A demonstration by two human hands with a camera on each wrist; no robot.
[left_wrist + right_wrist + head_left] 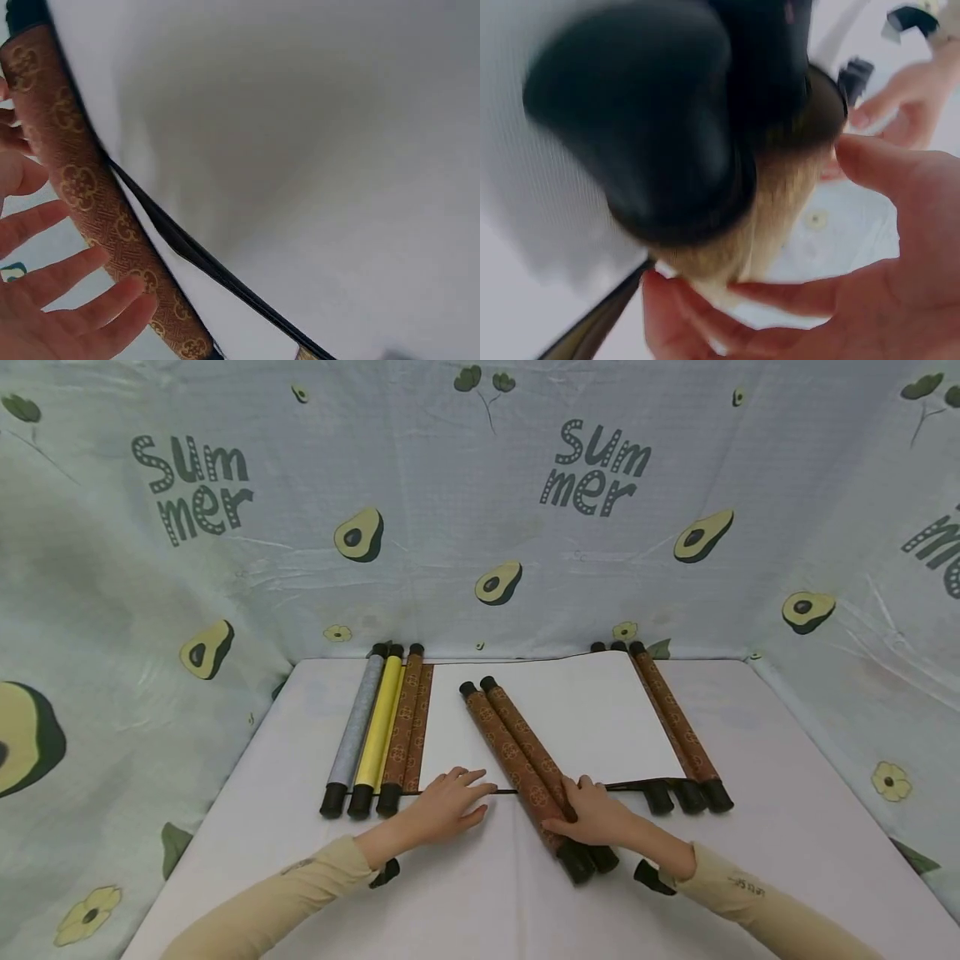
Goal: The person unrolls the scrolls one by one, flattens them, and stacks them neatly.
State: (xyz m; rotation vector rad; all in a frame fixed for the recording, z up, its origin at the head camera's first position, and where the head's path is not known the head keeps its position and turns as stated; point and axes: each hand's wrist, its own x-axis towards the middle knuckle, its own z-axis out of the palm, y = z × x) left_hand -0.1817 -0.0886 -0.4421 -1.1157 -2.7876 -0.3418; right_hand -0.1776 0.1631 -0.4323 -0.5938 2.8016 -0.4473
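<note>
Two brown scrolls with gold flower patterns and black end caps lie side by side, slanting across a white sheet. My right hand grips both near their lower ends, thumb on the left side and fingers on the right. Their black end caps fill much of the right wrist view, blurred. To the left of the pair, my left hand hovers at the sheet's black front edge with fingers spread, holding nothing. In the left wrist view, its fingertips overlap a brown scroll; whether they touch it I cannot tell.
At the sheet's left side lie a grey scroll, a yellow scroll and a brown scroll. More brown scrolls line its right side. A patterned cloth wall surrounds the white table.
</note>
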